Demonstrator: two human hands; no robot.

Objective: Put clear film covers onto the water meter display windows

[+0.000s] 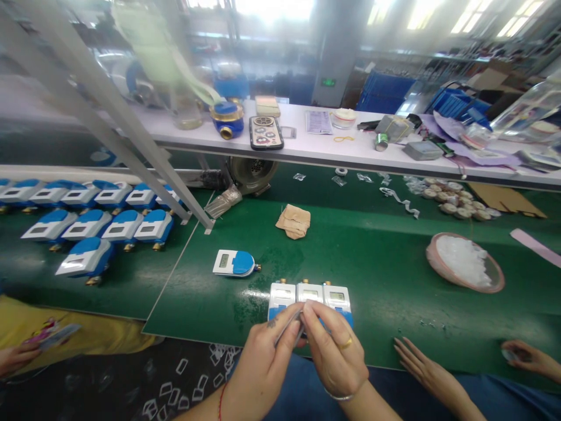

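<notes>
My left hand (268,356) and my right hand (333,351) meet at the table's front edge, fingertips pinched together. Between the left fingers a thin, grey-edged flat piece (289,328) shows; its kind I cannot make out, and the right fingertips close on its upper end. Just behind my hands stand three white-and-blue water meters with small displays, the left one (281,295), the middle one (309,291) and the right one (338,297), side by side and partly covered by my fingers. A separate meter (234,263) lies further left, its brass end pointing right.
Several meters (118,227) stand in rows at left. A folded brown cloth (294,221) lies mid-table; a bowl (432,266) of white pieces is at right. Co-workers' hands (427,374) rest at right, another hand (21,358) holds a card at left. A shelf (197,137) crosses behind.
</notes>
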